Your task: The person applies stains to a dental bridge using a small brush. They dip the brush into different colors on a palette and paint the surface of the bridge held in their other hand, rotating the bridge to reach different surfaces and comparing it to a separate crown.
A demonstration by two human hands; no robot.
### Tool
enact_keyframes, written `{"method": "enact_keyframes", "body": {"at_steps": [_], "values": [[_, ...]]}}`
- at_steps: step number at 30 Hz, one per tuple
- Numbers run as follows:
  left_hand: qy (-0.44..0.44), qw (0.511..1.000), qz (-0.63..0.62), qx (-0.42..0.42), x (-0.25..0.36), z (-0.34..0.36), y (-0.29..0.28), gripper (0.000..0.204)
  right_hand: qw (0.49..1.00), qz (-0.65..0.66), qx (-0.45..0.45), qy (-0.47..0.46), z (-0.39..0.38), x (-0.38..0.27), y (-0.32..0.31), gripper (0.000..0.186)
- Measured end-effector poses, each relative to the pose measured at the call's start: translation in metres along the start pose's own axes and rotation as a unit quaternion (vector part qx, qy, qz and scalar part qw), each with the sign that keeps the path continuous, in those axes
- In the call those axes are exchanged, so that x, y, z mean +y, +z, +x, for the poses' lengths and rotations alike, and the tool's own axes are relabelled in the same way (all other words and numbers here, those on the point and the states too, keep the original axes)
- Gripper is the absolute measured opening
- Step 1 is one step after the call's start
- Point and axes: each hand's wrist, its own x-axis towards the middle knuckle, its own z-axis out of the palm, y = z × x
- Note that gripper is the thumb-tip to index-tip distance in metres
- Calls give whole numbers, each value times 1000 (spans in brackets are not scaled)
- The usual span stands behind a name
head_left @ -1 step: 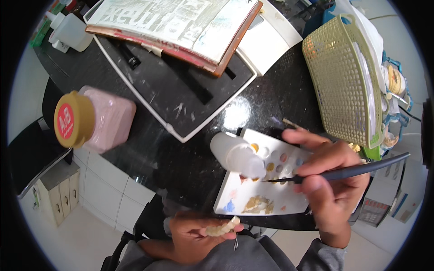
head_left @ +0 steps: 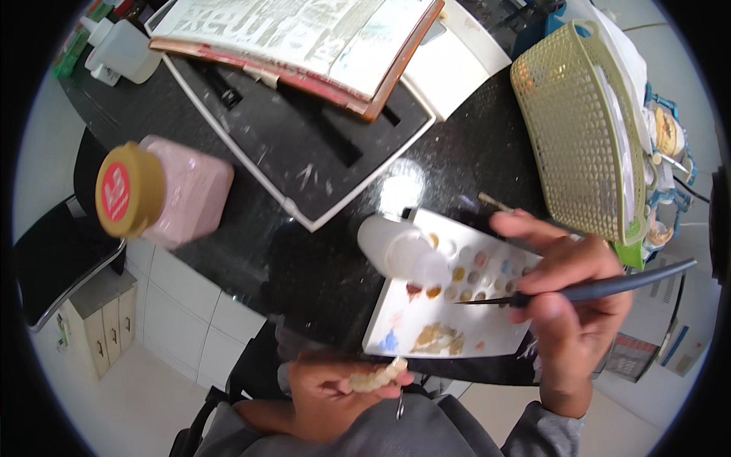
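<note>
My left hand (head_left: 324,400), low in front of my body, is closed around a cream-coloured row of artificial teeth (head_left: 378,377). A thin metal piece (head_left: 400,407) sticks out below its fingers; what it belongs to is hidden. Between thumb and fingers my right hand (head_left: 575,327) grips a slim brush (head_left: 624,284) with a dark, tapering handle. Its fine dark tip points left, over the white paint palette (head_left: 487,346). Small wells of yellow, brown, grey and bluish colour fill the palette's middle, with smears near its front edge. A translucent white bottle (head_left: 381,242) overlaps the palette's left side.
A square jar of pink powder (head_left: 194,190) with a gold lid stands left. Behind lie a black tray (head_left: 304,171) with a white rim and a paint-stained book (head_left: 327,53). A pale green basket (head_left: 567,137) stands right; squeeze bottles (head_left: 126,49) are at the far left.
The brush and my right hand have moved slightly right relative to the palette, uncovering more wells. The whole view has shifted a little. Both hands keep their hold.
</note>
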Motion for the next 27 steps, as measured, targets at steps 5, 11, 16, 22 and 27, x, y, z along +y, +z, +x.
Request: {"method": "enact_keyframes", "body": {"at_steps": [5, 11, 16, 22, 27], "values": [[-33, 994, -102, 22, 1, -2, 5, 20, 991, -7, 133, -1, -60, -27, 7, 34], [-38, 995, -85, 44, 4, 1, 10, 14, 982, 74, 101, -143, -96, 5, 35, 21], [-43, 994, -84, 55, 6, 0, 9, 16, 973, -26, 93, -209, -88, 9, 51, 24], [-38, 993, -100, 46, 5, -1, 10, 17, 969, -55, 79, -227, -87, 12, 52, 24], [-37, 992, -110, 49, 3, -1, 10, 16, 972, -57, 77, -214, -86, 10, 52, 24]]}}
